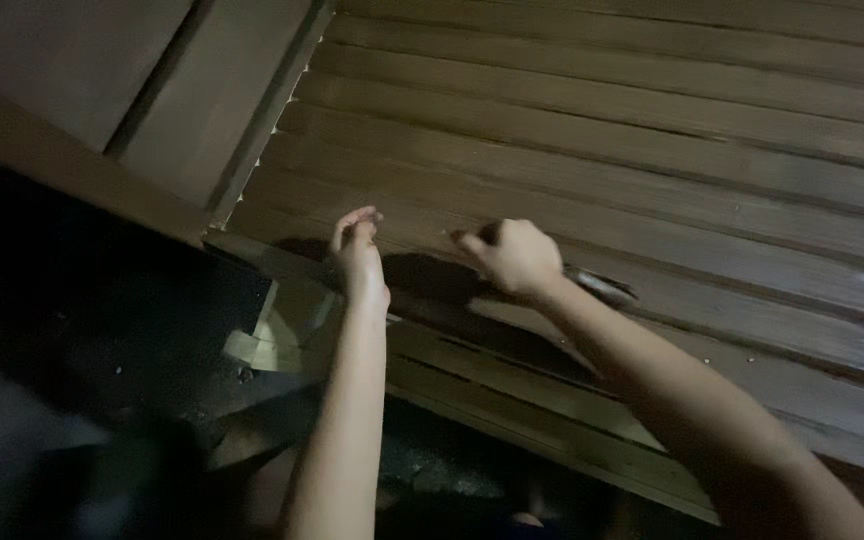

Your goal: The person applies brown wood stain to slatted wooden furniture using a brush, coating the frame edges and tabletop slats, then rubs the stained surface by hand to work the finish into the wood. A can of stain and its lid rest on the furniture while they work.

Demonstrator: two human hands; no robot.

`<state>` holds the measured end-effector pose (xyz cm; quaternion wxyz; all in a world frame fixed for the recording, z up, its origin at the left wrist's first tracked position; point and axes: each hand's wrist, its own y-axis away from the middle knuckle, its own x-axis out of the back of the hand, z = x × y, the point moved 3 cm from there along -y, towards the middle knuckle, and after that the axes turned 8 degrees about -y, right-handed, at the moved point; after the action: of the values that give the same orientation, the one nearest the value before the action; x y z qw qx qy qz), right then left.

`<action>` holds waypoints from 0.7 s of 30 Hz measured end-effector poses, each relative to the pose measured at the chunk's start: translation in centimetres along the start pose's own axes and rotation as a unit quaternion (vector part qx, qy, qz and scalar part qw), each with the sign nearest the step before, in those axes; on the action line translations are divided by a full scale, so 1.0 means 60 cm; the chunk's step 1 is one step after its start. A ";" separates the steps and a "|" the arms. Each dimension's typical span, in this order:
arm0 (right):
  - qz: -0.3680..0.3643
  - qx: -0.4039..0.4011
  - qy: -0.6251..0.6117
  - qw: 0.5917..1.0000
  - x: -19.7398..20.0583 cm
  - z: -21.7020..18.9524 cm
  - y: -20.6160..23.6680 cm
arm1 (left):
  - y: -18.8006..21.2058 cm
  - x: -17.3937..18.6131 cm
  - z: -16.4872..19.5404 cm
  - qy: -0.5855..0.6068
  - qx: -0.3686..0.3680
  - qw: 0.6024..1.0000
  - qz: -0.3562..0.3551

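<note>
Dim woodwork around the slats

A plain brown wooden panel (82, 70) fills the upper left of the frame; a pale wooden block (270, 345) sits lower left of centre over dark ground (102, 300).

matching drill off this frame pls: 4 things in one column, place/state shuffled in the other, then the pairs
Things
1. left hand
2. right hand
3. slatted wooden panel
4. pale wooden block

Places or states
A. fills the upper right of the view, dark brown boards running side by side
B. closed in a fist round a slim dark tool
C. fingers curled, resting at the panel's lower edge, nothing visible in it
D. low, below and to the left of both hands, under the panel's corner

Pairs: 1-C, 2-B, 3-A, 4-D
</note>
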<state>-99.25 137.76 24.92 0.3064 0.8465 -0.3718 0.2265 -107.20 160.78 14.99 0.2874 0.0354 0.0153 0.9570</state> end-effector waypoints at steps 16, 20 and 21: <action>0.141 -0.016 -0.306 0.941 0.232 0.291 0.091 | 0.139 -0.248 0.047 -0.011 -0.008 0.995 -0.102; 0.122 -0.104 -0.354 0.921 0.267 0.295 0.133 | 0.147 -0.255 0.064 -0.100 -0.024 0.989 -0.105; 0.123 -0.097 -0.355 0.922 0.261 0.288 0.126 | 0.138 -0.249 0.067 -0.081 -0.021 0.991 -0.104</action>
<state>-92.62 114.17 24.88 0.2044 0.7850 -0.5778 -0.0902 -98.98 145.67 18.52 0.3865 0.1046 -0.0249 0.9160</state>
